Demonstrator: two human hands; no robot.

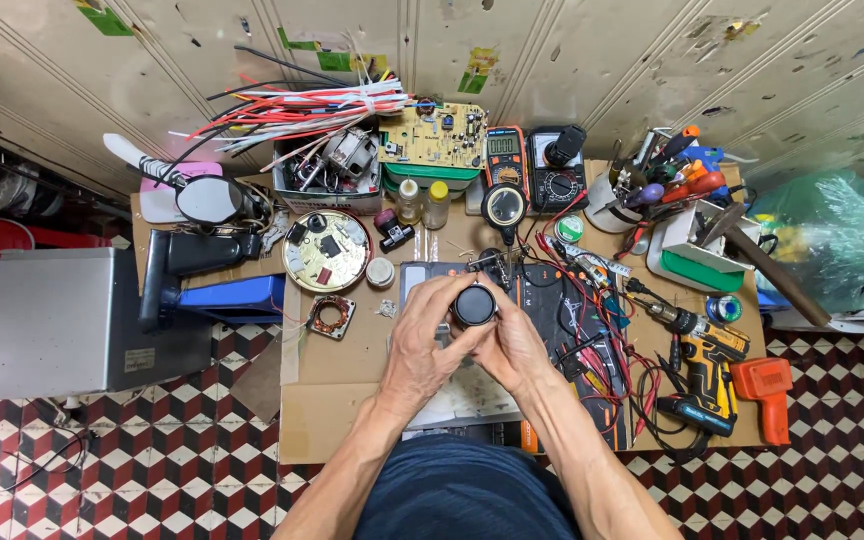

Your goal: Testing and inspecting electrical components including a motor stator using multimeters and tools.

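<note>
Both my hands meet over the middle of a cluttered workbench and hold one small round black part [473, 305] with a dark face. My left hand [429, 340] wraps it from the left with the fingers curled over its top. My right hand [514, 345] cups it from the right and below. Under the hands lies a dark work mat [562, 310] with red and black leads. A magnifier on a stand [504, 206] sits just beyond the part.
Two multimeters [532, 160], a circuit board [432, 135], small bottles [422, 203], a round metal plate [326, 250], a tool cup [632, 190], a cordless drill [707, 365], an orange tool [767, 392], a grey metal box [62, 320], a green bag [832, 240].
</note>
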